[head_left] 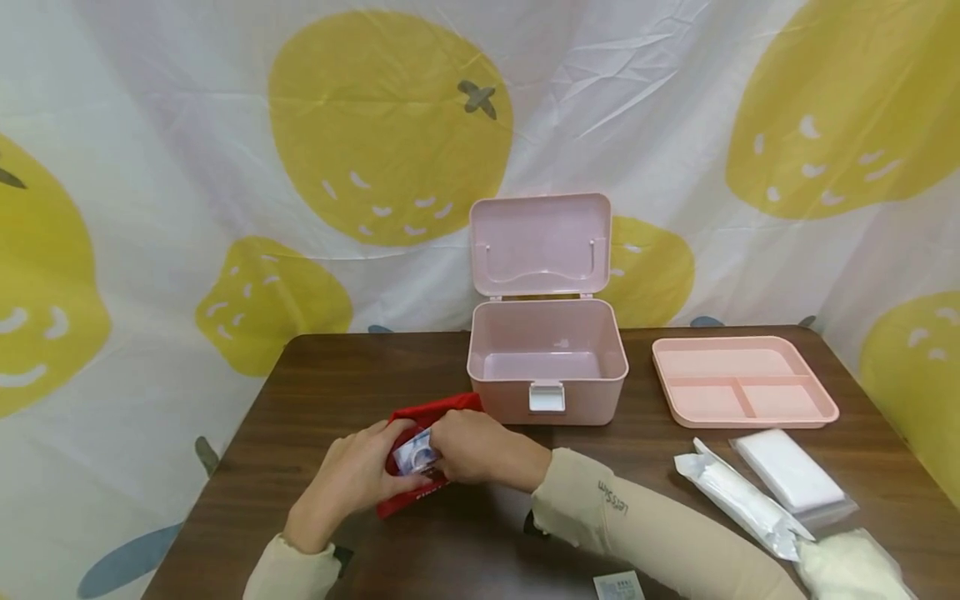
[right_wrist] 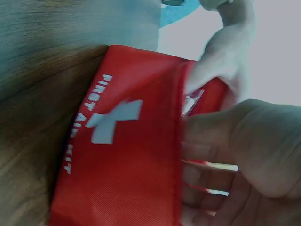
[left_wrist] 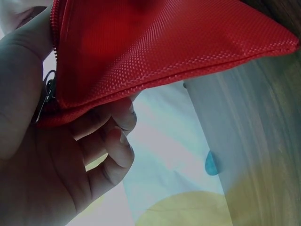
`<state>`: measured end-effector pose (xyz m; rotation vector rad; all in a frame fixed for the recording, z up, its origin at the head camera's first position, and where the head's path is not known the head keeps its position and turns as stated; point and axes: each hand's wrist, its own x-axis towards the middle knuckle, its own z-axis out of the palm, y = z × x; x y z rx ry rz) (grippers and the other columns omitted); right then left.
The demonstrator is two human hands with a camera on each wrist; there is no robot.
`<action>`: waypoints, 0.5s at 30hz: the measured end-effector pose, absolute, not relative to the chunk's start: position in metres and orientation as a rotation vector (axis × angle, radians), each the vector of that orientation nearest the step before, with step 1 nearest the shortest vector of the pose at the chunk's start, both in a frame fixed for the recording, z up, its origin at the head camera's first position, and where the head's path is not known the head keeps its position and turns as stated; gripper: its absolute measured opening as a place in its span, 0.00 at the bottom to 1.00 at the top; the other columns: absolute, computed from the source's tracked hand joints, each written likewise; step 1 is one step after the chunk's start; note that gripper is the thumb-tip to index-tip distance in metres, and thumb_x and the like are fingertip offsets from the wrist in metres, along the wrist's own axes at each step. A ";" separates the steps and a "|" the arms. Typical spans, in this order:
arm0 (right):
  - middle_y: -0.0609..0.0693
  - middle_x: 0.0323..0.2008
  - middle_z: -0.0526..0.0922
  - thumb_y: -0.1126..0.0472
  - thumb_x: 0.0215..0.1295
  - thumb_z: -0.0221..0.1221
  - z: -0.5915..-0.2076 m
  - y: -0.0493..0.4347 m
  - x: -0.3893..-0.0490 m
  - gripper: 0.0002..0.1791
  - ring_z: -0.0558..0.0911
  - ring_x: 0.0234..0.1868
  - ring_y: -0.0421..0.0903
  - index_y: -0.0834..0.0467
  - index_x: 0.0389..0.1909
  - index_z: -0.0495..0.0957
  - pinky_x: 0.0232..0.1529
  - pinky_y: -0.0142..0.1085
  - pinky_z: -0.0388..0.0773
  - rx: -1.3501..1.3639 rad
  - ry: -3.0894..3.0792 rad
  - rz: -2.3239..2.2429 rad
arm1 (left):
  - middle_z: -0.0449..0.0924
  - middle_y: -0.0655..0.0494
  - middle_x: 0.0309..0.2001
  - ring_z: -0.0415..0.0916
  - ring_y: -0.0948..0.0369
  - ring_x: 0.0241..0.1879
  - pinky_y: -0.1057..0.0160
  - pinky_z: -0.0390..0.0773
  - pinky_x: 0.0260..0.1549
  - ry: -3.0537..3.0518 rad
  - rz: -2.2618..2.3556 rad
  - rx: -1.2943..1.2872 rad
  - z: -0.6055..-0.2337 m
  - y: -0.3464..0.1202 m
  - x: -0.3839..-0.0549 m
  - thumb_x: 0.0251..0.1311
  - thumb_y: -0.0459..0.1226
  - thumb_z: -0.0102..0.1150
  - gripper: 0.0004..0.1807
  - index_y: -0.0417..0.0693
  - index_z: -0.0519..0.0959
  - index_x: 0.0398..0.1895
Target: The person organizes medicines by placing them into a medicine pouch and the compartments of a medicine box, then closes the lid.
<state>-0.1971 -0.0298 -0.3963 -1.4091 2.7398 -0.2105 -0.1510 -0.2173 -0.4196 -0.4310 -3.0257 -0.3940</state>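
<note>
A red zippered first aid pouch (head_left: 431, 410), with a white cross and lettering in the right wrist view, is held at an angle over the table in front of the pink box. My left hand (head_left: 356, 477) grips the pouch at its opening, thumb on one side and fingers on the other. The zipper pull (left_wrist: 47, 92) hangs beside that thumb. My right hand (head_left: 472, 446) reaches into the mouth, its fingertips partly hidden by the pouch (right_wrist: 127, 141). A clear packet with blue-white print (head_left: 416, 452) shows at the opening, its edge pinched by the right hand.
Behind the pouch stands an open pink box (head_left: 547, 400), lid up. A divided pink tray (head_left: 742, 381) lies to its right. Nearer are a white wrapped roll (head_left: 738, 496), a bagged white pad (head_left: 791, 471), a cream bundle (head_left: 851, 567) and a small flat packet (head_left: 618, 586).
</note>
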 end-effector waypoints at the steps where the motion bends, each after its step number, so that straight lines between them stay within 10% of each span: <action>1: 0.46 0.31 0.85 0.58 0.59 0.67 -0.393 -0.027 -0.197 0.03 0.78 0.29 0.40 0.54 0.30 0.86 0.38 0.31 0.80 -1.442 2.727 -0.232 | 0.83 0.54 0.44 0.79 0.58 0.33 0.53 0.80 0.32 -3.018 -0.389 -0.438 -0.420 -0.217 -0.151 0.43 0.61 0.74 0.38 0.54 0.77 0.56; 15: 0.46 0.32 0.83 0.58 0.58 0.68 -0.378 0.054 -0.193 0.06 0.78 0.35 0.40 0.56 0.34 0.85 0.41 0.33 0.78 -1.590 2.664 -0.607 | 0.83 0.52 0.46 0.83 0.53 0.38 0.48 0.81 0.34 -3.007 -0.333 -0.461 -0.419 -0.218 -0.152 0.43 0.63 0.73 0.39 0.54 0.77 0.57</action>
